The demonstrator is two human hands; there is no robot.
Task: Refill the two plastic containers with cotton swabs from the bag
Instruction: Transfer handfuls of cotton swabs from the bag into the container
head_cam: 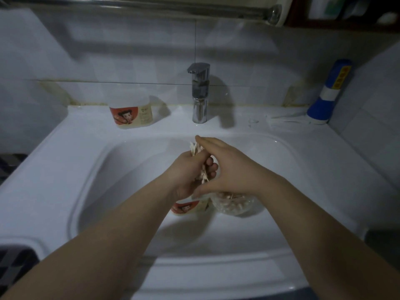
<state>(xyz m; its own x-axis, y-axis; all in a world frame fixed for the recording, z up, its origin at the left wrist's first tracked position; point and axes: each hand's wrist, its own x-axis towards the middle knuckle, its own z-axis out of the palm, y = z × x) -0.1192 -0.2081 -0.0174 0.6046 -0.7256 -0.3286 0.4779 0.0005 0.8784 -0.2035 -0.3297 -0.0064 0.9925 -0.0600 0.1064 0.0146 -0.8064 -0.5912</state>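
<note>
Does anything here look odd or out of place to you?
Yes: one container and the bag of swabs sit inside the sink basin, an odd, possibly wet spot for cotton. The other container stands on the ledge beside the tap.

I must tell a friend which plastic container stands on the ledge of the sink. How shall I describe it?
Find the white sink and the chrome faucet at its back. Just left of the faucet, on the back ledge, stands the plastic container with a red cartoon label. Unlike the other container, down in the basin beside the bag of swabs, it stands alone and untouched.
</note>
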